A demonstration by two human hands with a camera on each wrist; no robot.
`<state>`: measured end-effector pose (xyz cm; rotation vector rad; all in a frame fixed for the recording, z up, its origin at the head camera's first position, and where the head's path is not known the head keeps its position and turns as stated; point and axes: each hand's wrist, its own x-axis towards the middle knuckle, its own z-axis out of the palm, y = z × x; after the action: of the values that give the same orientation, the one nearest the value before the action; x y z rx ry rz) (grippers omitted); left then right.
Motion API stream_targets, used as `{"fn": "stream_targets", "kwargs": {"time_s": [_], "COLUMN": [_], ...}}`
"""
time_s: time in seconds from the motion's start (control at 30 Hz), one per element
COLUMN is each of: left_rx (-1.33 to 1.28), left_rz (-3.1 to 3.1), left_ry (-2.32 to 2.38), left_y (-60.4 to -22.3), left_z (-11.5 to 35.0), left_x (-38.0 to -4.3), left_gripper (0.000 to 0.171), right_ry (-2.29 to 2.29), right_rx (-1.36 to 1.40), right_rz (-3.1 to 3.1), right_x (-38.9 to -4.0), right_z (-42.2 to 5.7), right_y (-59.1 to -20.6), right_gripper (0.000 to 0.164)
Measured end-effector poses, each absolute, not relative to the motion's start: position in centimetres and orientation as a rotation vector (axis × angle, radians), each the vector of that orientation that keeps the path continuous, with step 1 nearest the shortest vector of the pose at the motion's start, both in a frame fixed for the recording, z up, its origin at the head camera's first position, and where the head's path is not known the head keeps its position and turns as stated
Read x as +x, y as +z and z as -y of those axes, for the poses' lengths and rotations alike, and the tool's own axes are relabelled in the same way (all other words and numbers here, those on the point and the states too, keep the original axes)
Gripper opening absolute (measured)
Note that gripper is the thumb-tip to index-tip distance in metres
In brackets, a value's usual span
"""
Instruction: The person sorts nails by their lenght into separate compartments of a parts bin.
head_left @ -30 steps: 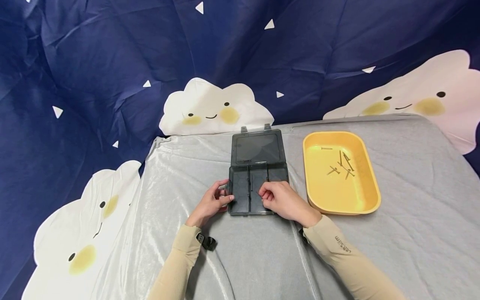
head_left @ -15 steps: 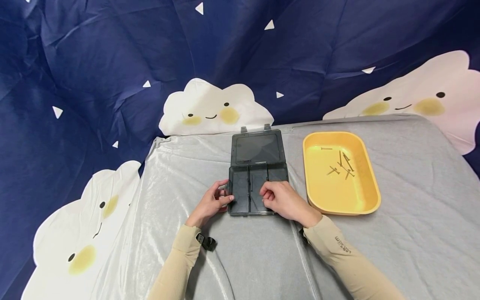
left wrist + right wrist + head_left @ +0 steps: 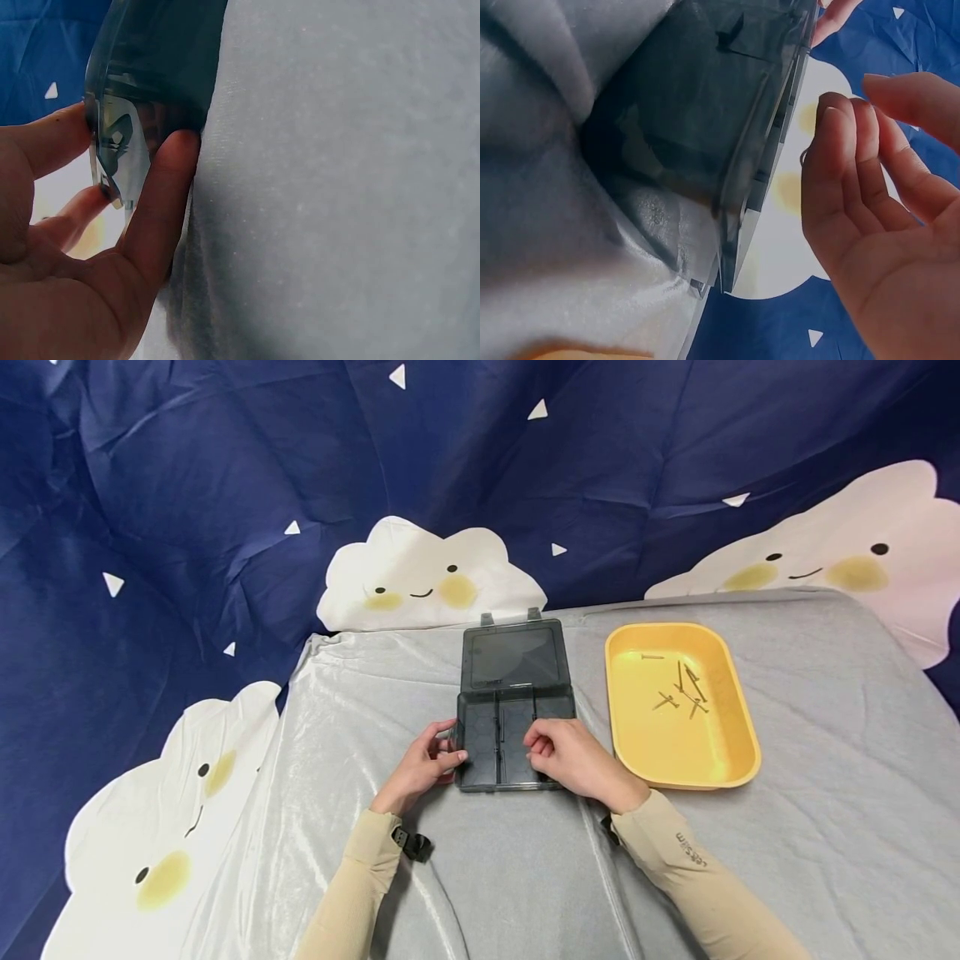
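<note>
In the head view, a dark translucent compartment box lies with its lid folded back. My left hand grips its left wall; the left wrist view shows the thumb and fingers around the box edge. My right hand hovers over the right part of the box, fingers loosely curled. In the right wrist view, thumb and forefinger of the right hand stand apart, and a tiny curved thing by the thumb is unclear. Thin screws lie along the divider in the middle compartment.
A yellow tray stands right of the box, with several screws scattered inside. Grey cloth covers the table. Behind it hangs a dark blue curtain with cloud prints.
My right hand has let go of a screw, which now lies by the divider in the middle compartment, and has drawn slightly right. The left hand has stayed on the box.
</note>
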<state>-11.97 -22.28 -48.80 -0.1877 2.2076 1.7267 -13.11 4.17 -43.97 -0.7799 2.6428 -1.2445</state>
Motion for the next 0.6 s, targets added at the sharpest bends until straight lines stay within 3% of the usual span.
{"fn": "stream_targets", "kwargs": {"time_s": [0.6], "left_rx": [-0.205], "left_rz": [-2.203], "left_ry": [1.718], "left_y": [-48.9], "left_z": [22.2], "left_x": [-12.0], "left_gripper": [0.063], "right_ry": [-1.214], "right_rx": [-0.652], "right_rz": [-2.768], "right_x": [-14.5], "right_z": [-8.3], "right_y": [-40.5], "right_gripper": [0.007]}}
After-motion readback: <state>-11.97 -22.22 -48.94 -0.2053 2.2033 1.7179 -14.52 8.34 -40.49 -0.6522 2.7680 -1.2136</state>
